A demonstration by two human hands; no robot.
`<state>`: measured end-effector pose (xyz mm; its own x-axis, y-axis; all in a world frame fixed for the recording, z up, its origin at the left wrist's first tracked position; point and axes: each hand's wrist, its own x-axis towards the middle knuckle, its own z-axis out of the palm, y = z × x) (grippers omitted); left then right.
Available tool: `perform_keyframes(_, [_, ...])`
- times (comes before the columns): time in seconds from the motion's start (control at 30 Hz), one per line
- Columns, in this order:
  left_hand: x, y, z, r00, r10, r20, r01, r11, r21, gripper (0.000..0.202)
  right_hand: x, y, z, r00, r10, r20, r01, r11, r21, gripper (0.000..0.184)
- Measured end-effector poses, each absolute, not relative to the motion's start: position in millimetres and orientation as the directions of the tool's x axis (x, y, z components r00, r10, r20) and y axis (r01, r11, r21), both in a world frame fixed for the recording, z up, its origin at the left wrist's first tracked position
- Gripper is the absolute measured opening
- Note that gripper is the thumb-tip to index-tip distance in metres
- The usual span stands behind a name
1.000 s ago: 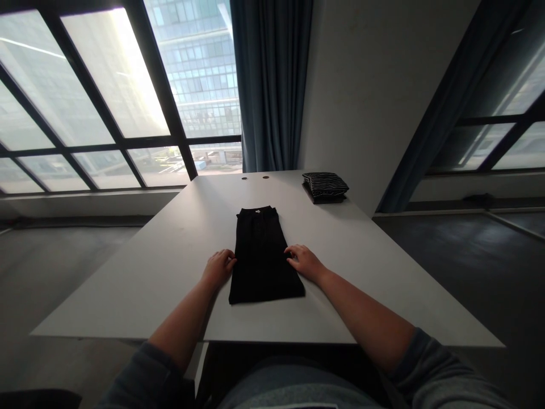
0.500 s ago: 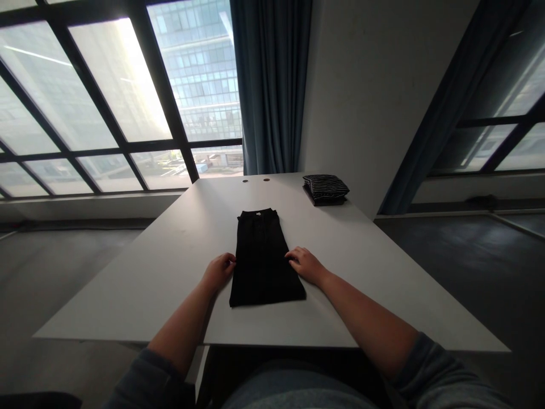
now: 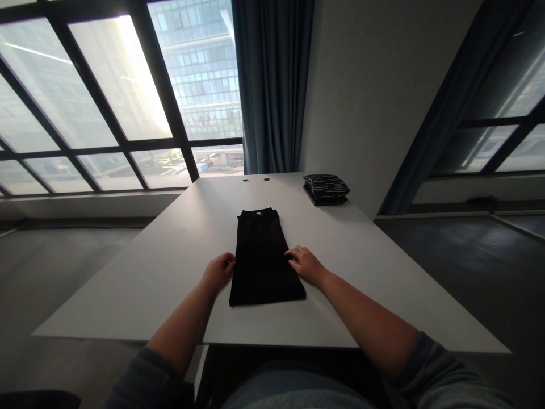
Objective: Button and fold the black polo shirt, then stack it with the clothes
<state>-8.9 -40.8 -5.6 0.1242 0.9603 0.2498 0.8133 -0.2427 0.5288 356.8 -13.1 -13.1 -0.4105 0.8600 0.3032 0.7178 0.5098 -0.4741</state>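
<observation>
Flat on the white table [image 3: 162, 272] lies a black garment [image 3: 266, 264], its waistband and small pale label at the far end and its wider hem towards me. Whether it is a skirt or folded trousers I cannot tell. My left hand [image 3: 219, 270] has its fingers curled in a pinch at the left side edge, about halfway down. Across from it, my right hand [image 3: 305, 264] pinches the right side edge between thumb and fingers. Both hands rest low at the tabletop, and the cloth stays spread between them.
A folded dark striped cloth bundle [image 3: 326, 189] sits at the table's far right. Two small round grommets [image 3: 266, 179] mark the far end. Behind the table hang a blue curtain [image 3: 275, 85] and large windows.
</observation>
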Motion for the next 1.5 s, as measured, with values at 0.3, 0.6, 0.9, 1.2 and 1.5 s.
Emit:
perform_keyframes(0.3, [-11.5, -15.1, -14.6, 0.113, 0.951, 0.288, 0.93, -0.203, 0.305, 0.032, 349.6, 4.5, -10.8, -0.346, 0.892, 0.292, 0.869, 0.422, -0.258, 0.049])
perform_keyframes(0.6, [-10.9, 50.9, -14.4, 0.066, 0.963, 0.26, 0.959, -0.133, 0.249, 0.043, 343.6, 77.2, -11.5, -0.332, 0.939, 0.095, 0.909, 0.345, -0.234, 0.061])
perform_keyframes(0.9, [-3.3, 133.5, -16.7, 0.048, 0.973, 0.224, 0.944, -0.118, 0.308, 0.053, 324.0, 159.4, -19.9, -0.237, 0.966, 0.107, 0.916, 0.259, -0.307, 0.058])
perform_keyframes(1.2, [-6.8, 200.5, -22.3, -0.054, 0.961, 0.272, 0.87, -0.089, 0.485, 0.042, 305.0, 225.6, -21.0, -0.122, 0.978, 0.169, 0.892, 0.182, -0.413, 0.05])
perform_keyframes(1.5, [-5.2, 222.0, -20.9, -0.098, 0.969, 0.228, 0.613, -0.122, 0.781, 0.032, 301.3, 244.3, -15.8, -0.063, 0.973, 0.22, 0.549, 0.218, -0.807, 0.023])
